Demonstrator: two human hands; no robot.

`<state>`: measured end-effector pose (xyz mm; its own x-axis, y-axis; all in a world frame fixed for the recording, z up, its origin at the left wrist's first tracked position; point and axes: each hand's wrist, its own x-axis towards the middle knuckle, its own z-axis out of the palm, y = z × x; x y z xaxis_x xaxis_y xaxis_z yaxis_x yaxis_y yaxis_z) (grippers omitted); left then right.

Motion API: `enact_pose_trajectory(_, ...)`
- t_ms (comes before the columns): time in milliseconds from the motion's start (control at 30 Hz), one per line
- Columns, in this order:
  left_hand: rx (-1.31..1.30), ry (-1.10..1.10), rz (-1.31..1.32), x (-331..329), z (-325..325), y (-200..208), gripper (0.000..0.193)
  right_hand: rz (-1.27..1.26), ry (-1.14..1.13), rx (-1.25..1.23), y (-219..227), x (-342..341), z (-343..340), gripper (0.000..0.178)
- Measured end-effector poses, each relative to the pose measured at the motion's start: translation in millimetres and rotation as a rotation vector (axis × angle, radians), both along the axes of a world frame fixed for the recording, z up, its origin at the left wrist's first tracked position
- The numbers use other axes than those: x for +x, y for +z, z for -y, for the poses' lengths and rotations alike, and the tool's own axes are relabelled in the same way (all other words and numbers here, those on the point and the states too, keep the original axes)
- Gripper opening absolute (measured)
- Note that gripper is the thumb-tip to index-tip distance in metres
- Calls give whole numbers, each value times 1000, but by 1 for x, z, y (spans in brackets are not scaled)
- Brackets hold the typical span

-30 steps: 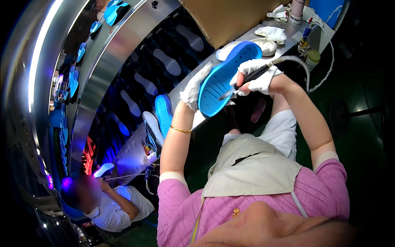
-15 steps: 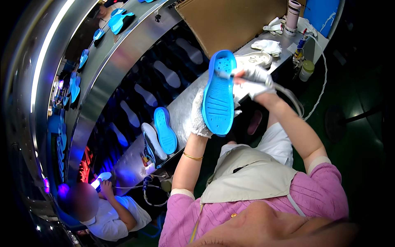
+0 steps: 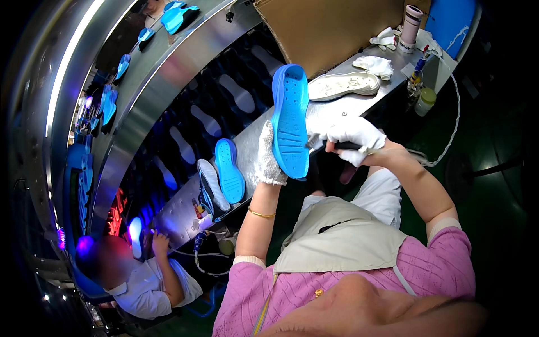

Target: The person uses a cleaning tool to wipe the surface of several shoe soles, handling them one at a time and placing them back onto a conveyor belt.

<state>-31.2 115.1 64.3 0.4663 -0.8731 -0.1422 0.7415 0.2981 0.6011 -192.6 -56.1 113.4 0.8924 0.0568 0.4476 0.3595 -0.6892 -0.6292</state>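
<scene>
A bright blue shoe sole [image 3: 290, 121] with small holes and grooves stands raised in my left hand [image 3: 269, 160], which wears a white knit glove and grips its left edge. Close to the sole's lower right edge is my right hand [image 3: 359, 137], also in a white glove with bare fingertips. Its fingers close round a dark-handled tool [image 3: 348, 145]; the tool's working end is hard to make out. A second blue sole [image 3: 229, 171] lies on the metal bench ledge [image 3: 252, 145], beside a dark shoe with a grey sole [image 3: 211, 185].
Beyond my right hand are a white shoe [image 3: 343, 86], a white cloth [image 3: 375, 66] and a pink bottle [image 3: 411, 28]. A cardboard box [image 3: 331, 33] stands behind. At left, a conveyor [image 3: 151, 62] carries blue soles. A co-worker [image 3: 149, 281] sits lower left, holding a pale sole.
My right hand has moved from the sole's upper part down toward its lower right edge. The held sole has shifted slightly left and turned. The co-worker's pale sole has tilted upright.
</scene>
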Motion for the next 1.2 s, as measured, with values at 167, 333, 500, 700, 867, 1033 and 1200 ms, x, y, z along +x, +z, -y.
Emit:
enact_pose_trajectory(167, 8, -30, 58, -2, -5, -4, 60, 189, -191, 222, 10, 11, 10, 27)
enact_pose_trajectory(333, 79, 111, 242, -6, -11, 20, 70, 142, -99, 92, 13, 16, 0, 21)
enact_pose_trajectory(500, -228, 18, 123, 30, -30, 87, 81, 144, -217, 398, 27, 4, 1, 17)
enact_pose_trajectory(700, -502, 97, 142, 153, -39, 196, 74, 209, -131, 564, 29, 10, -10, 18)
enact_pose_trajectory(867, -591, 381, -109, 219, -21, 222, 75, 133, -151, 634, 23, 15, -17, 20)
enact_pose_trajectory(1033, 59, 431, 652, 215, -45, 194, 55, 76, -187, 576, 16, 25, -9, 21)
enact_pose_trajectory(1200, 685, 1340, 1930, 296, -115, 212, 35, -12, -211, 667, 7, 39, -7, 20)
